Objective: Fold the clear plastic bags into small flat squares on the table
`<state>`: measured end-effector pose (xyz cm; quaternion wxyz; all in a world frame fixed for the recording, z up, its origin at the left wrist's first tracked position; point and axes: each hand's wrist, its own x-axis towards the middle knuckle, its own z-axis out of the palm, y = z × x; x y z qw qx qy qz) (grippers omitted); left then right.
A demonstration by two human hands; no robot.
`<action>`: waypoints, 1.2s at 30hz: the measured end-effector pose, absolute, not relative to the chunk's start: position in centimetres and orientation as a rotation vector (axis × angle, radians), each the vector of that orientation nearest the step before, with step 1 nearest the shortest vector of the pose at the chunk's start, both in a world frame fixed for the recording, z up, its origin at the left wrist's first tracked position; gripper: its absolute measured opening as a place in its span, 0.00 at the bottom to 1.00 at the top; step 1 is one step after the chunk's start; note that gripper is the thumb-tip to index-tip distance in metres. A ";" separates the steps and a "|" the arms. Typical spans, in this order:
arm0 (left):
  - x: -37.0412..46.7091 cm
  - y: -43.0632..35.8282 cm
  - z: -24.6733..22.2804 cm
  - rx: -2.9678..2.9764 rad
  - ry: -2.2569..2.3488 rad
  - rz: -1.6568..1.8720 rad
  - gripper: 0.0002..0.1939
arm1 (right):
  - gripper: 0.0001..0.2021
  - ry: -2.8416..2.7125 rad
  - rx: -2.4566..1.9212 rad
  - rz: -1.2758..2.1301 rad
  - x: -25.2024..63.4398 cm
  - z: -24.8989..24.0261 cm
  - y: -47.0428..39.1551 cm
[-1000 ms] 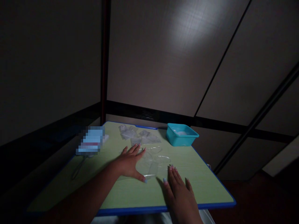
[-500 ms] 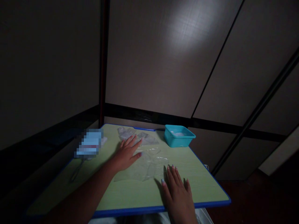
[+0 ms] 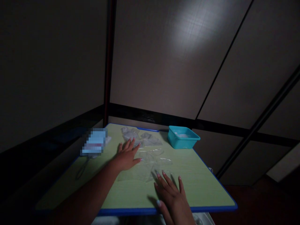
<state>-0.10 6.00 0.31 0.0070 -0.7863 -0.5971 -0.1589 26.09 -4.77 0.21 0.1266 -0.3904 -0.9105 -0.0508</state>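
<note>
A clear plastic bag (image 3: 150, 161) lies spread on the green tabletop (image 3: 126, 197). My left hand (image 3: 127, 157) rests on the bag's left part, its fingers stretched and apart. Near the bag's lower right edge is my right hand (image 3: 172, 195), fingers spread with the tips over or at the plastic; whether they touch it I cannot tell. Neither hand grips anything. Beyond my left fingertips the far part of the plastic (image 3: 151, 139) looks crumpled and greyish.
A turquoise basket (image 3: 184, 142) with something whitish inside stands at the table's back right. At the left edge lies a blurred, pixelated light-blue object (image 3: 96, 142) with a cord loop (image 3: 82, 168). Dark panelled walls (image 3: 154, 72) rise behind the table, which has a blue rim (image 3: 131, 211).
The view has shifted slightly, so most things sit further right. My right hand has turned and moved its fingers left toward the bag, spreading its thumb. The left hand stays on the plastic.
</note>
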 end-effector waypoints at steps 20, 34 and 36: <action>-0.2 6.2 2.2 -2.504 -1.602 -1.000 0.14 | 0.18 -2.645 -1.143 0.198 23.5 3.4 -4.3; -2.6 2.0 4.1 -2.708 -1.758 -1.500 0.18 | 0.16 -2.556 -1.053 0.427 23.4 7.0 -2.4; -2.8 0.6 4.0 -2.711 -1.833 -1.599 0.19 | 0.19 -2.491 -1.082 0.506 23.4 7.0 -1.4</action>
